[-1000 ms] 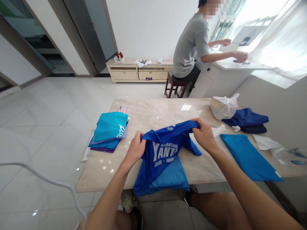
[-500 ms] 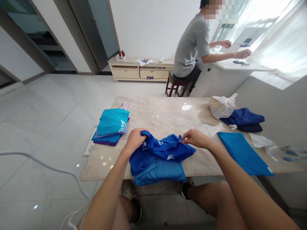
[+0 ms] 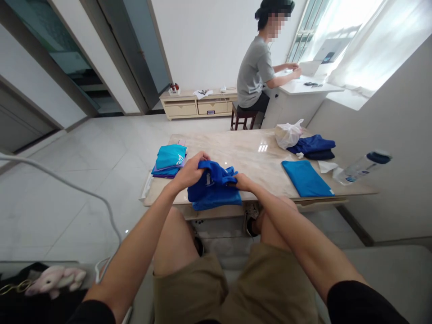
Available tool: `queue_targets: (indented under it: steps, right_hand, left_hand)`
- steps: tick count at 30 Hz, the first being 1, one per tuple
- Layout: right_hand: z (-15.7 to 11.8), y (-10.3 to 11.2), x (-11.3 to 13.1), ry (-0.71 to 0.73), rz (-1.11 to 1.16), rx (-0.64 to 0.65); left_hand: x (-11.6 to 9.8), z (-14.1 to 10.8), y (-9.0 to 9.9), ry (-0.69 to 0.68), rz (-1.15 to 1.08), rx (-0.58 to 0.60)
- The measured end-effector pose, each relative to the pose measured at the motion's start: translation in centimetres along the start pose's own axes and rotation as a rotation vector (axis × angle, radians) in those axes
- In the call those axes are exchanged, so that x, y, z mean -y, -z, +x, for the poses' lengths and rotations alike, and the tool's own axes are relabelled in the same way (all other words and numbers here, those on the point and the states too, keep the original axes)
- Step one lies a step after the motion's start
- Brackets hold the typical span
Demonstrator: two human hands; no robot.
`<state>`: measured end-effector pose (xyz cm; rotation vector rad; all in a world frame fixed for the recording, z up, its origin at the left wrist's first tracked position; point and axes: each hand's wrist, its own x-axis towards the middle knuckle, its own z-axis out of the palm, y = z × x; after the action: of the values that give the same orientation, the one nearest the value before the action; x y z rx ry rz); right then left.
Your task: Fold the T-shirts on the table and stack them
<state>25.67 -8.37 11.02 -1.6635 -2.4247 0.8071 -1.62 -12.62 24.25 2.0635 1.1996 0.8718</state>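
Observation:
A royal-blue shirt (image 3: 213, 193) with white print lies bunched at the table's front edge, its lower part flat and smooth. My left hand (image 3: 194, 170) is closed on its upper left edge, thumb side toward the middle. At its right side my right hand (image 3: 243, 182) pinches the gathered fabric. Between the two hands the cloth is lifted into folds. Left of my left hand sits a stack of folded cloth (image 3: 170, 156), turquoise with white lettering on top, blue and purple beneath. A flat blue folded cloth (image 3: 308, 178) lies to the right of my right hand.
On the marble-look table (image 3: 232, 141) are a white plastic bag (image 3: 288, 135), dark blue cloth (image 3: 312, 145) and a clear bottle (image 3: 362, 168) with a dark lid. A white cable (image 3: 77, 191) runs at the left. A person (image 3: 256, 67) sits at a desk beyond.
My right hand has moved inward toward my left, bunching the shirt between them. The view has pulled back, showing my lap. The seated person's hands have come closer together.

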Motion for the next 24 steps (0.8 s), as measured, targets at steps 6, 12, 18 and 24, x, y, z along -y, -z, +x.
queue_targets:
  steps: [6,12,18,24]
  right_hand:
    - [-5.4,9.3,0.0,0.156,0.149,-0.433]
    - [-11.3,19.6,4.1,0.306,0.174,-0.828]
    - [-14.7,19.5,3.9,0.207,-0.029,-0.775]
    - [-16.8,22.3,4.3,0.247,-0.116,-0.805]
  left_hand:
    - [-5.9,-2.9,6.4,-0.035,0.225,-0.275]
    - [-10.7,-6.0,11.7,-0.061,0.372,-0.323]
    - [-7.2,-8.0,11.7,0.219,0.395,-0.112]
    - [-7.0,-7.4,13.2,0.144,0.394,-0.065]
